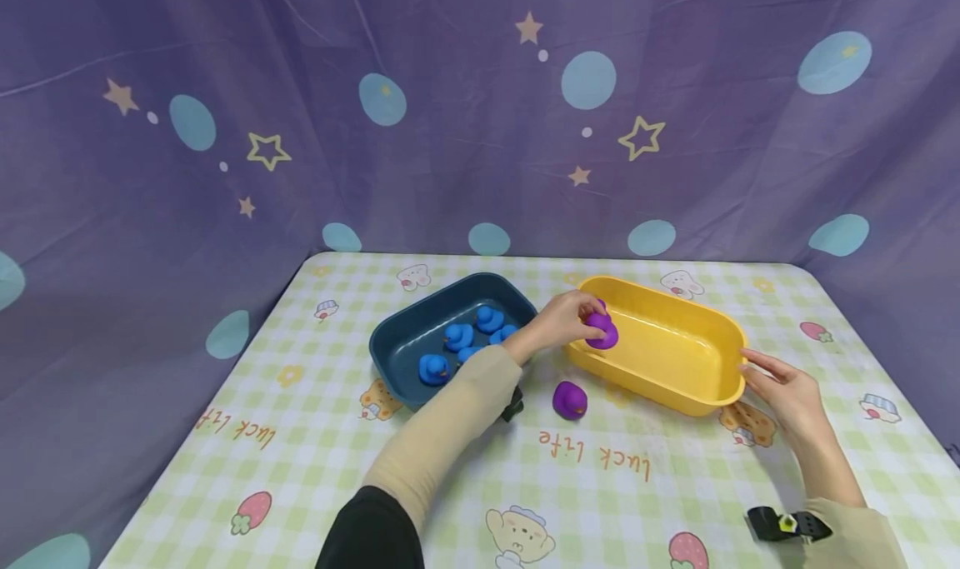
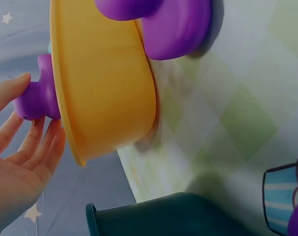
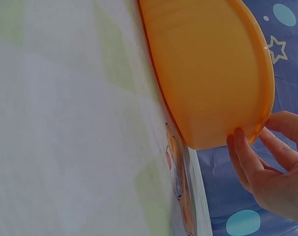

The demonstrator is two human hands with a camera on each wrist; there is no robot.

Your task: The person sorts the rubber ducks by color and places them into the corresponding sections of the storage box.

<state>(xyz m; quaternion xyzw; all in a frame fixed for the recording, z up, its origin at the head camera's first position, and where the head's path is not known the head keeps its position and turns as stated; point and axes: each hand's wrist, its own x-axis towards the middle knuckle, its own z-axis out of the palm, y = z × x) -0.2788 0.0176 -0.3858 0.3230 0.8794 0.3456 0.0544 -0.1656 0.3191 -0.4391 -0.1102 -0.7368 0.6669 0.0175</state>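
Note:
My left hand point(image 1: 564, 319) pinches a purple rubber duck point(image 1: 602, 333) at the left end of the yellow tub point(image 1: 678, 351). In the left wrist view, that duck point(image 2: 40, 93) shows at the tub's rim between thumb and fingers. My right hand point(image 1: 791, 396) touches the right end of the tub, and the right wrist view shows its fingertips point(image 3: 240, 135) against the outer wall near the rim. A second purple duck point(image 1: 570, 401) stands on the table in front of the tub.
To the left is a dark teal tub point(image 1: 405, 323) with several blue rubber ducks point(image 1: 434, 369) in it, partly hidden by my left forearm. Both tubs stand on a table with a green-checked cloth point(image 1: 315, 436). A purple curtain point(image 1: 480, 161) hangs behind.

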